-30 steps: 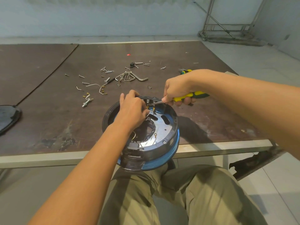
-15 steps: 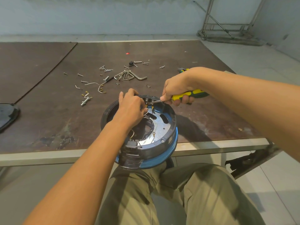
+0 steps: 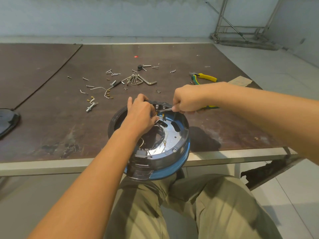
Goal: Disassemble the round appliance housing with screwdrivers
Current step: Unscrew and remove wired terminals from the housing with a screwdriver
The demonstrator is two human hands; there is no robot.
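Note:
The round appliance housing (image 3: 179, 149), dark grey with a blue lower rim and a shiny metal plate inside, sits tilted at the table's near edge, partly over my lap. My left hand (image 3: 139, 114) reaches into its far side and pinches a thin white wire near the gold terminals (image 3: 163, 115). My right hand (image 3: 188, 100) grips a screwdriver with a yellow and green handle (image 3: 208, 107). Its thin metal shaft (image 3: 165, 109) points left at the terminals under the housing's far rim.
Loose screws (image 3: 112, 72), a set of hex keys (image 3: 138, 81), a bolt (image 3: 91, 106) and wire scraps lie on the brown table (image 3: 51, 118) beyond the housing. Yellow-green pliers (image 3: 205, 77) lie far right. A black round cover (image 3: 7, 121) sits at the left edge.
My right forearm has dropped lower, so the pliers on the table behind it now show. Both hands stay at the housing's terminals, with the screwdriver shaft still pointing there.

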